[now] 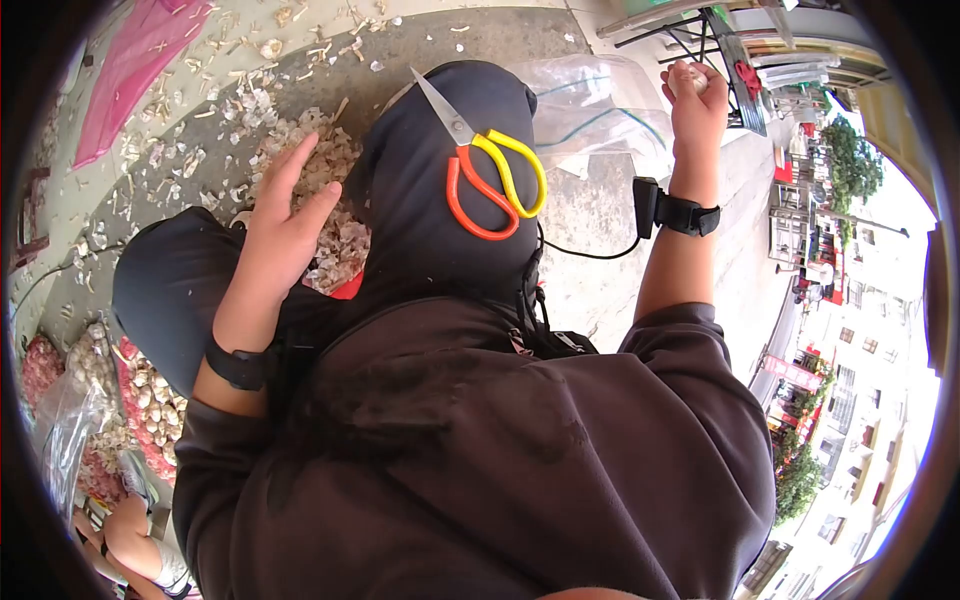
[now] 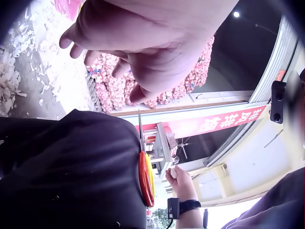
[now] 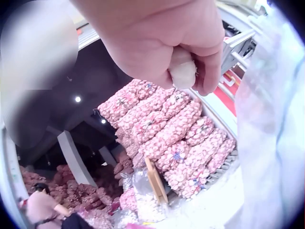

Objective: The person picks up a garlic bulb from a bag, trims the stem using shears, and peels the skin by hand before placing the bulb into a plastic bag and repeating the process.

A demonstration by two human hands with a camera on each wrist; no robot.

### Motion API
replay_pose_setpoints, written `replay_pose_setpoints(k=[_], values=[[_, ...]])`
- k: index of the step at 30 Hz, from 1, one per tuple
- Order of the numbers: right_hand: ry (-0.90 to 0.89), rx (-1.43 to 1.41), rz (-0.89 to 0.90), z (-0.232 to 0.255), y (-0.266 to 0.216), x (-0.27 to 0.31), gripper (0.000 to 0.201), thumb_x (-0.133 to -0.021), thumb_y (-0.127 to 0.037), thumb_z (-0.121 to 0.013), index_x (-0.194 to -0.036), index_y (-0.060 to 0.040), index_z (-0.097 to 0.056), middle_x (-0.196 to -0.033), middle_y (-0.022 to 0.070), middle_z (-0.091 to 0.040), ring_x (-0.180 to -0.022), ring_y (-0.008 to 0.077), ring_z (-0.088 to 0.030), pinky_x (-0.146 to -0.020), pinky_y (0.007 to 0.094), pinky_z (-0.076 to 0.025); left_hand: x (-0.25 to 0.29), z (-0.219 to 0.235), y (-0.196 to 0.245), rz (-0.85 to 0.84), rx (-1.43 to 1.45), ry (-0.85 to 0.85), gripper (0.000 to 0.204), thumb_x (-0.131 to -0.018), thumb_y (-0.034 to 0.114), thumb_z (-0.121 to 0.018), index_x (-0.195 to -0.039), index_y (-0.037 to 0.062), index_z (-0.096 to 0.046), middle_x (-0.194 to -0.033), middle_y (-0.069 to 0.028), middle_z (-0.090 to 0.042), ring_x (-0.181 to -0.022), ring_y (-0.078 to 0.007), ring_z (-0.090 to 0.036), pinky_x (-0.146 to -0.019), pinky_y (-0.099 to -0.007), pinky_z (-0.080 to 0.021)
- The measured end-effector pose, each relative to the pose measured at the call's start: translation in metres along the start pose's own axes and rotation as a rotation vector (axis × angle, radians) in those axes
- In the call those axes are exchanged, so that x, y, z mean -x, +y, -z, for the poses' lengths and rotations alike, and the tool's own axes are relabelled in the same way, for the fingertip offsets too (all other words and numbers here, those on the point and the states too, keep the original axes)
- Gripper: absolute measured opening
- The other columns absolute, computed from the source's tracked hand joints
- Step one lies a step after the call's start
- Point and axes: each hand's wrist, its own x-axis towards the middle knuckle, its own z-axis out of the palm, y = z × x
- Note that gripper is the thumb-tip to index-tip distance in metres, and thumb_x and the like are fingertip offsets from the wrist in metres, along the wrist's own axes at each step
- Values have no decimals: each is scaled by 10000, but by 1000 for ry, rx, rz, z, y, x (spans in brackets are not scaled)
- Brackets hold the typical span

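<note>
My right hand [image 1: 697, 95] is stretched far out to the right, its fingers curled round a pale garlic bulb [image 3: 183, 72]. In the right wrist view the bulb pokes out between thumb and fingers. My left hand [image 1: 285, 215] hovers over the left side of my lap, thumb and fingers spread and nothing held; its palm also fills the top of the left wrist view. Scissors [image 1: 465, 150] with one red and one yellow handle lie on my right thigh, blades pointing away from me. Between my legs sits a heap of garlic skins and stems [image 1: 335, 240].
Clear plastic bags [image 1: 590, 100] lie beyond my right knee. Peelings litter the floor [image 1: 220, 130] beside a pink sheet [image 1: 140, 75]. Whole garlic bulbs [image 1: 155, 405] in red net bags stand at my left. Stacked garlic sacks [image 3: 162, 129] and another person [image 3: 45, 207] appear farther off.
</note>
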Motion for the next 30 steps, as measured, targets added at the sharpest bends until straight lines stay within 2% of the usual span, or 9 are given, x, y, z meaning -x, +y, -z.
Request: replay_pose_setpoints(k=[5,9,13,15,21,23,26,27,30], values=[[-273,343,-544,59,86,-58,249,-811,16,-652,-1060,5,-645,-895,62,-675,-827,167,-661,-744,293,-560,1,0,-1,31,-28,-83,543,-907,217,-653,-1404,76,-486,-1430,-212,-436,-1367,-324,-387,-1137,-381,-285],[-962,456,-465,60,119,-67,386,-812,-11,-641,-1197,-12,-665,-1003,53,-716,-867,157,-645,-801,292,-510,3,-1,-1,15,-141,-136,526,-915,231,-636,-1394,70,-492,-1431,-217,-437,-1365,-328,-392,-1131,-378,-298],[-1258,782,-158,31,85,-68,349,-754,41,-624,-1078,-37,-727,-991,75,-732,-883,157,-658,-825,312,-525,5,-2,-6,40,-191,-178,505,-928,232,-624,-1380,50,-493,-1425,-200,-447,-1363,-324,-395,-1120,-383,-319],[-1224,436,-484,19,85,-73,389,-729,53,-673,-1112,-6,-699,-984,104,-728,-855,145,-666,-775,275,-540,4,-1,-2,20,-243,-194,510,-921,239,-629,-1375,48,-497,-1422,-209,-447,-1359,-335,-397,-1116,-388,-326],[-1044,137,-710,-23,50,-27,598,-795,-63,-726,-1356,-35,-522,-1015,89,-686,-893,163,-658,-725,248,-541,7,-1,2,20,-210,-210,514,-898,274,-644,-1342,47,-522,-1374,-220,-482,-1297,-361,-456,-1077,-402,-368],[-1275,63,-416,-24,141,-40,559,-830,-92,-707,-1355,-37,-524,-1035,70,-669,-888,171,-648,-734,250,-536,7,-1,1,12,-184,-205,514,-895,277,-647,-1337,46,-525,-1357,-217,-496,-1286,-362,-465,-1070,-404,-374],[-1277,131,-549,-35,138,-29,445,-940,-196,-605,-1350,-45,-523,-1077,53,-645,-860,186,-626,-740,252,-513,7,0,-2,-2,-184,-198,515,-893,282,-652,-1334,47,-527,-1341,-213,-510,-1274,-367,-472,-1062,-407,-380],[-1100,16,-866,-39,119,-18,421,-960,-211,-574,-1344,-45,-526,-1090,61,-647,-857,189,-622,-739,257,-507,8,1,-3,-6,-188,-193,511,-894,279,-652,-1332,47,-527,-1339,-211,-512,-1269,-368,-474,-1058,-406,-383],[-947,-42,-637,-29,96,-6,384,-980,-257,-527,-1254,6,-586,-1013,92,-673,-849,203,-635,-761,313,-516,10,2,-2,-17,-179,-183,498,-897,269,-650,-1326,47,-529,-1329,-204,-519,-1252,-368,-487,-1044,-404,-396]])
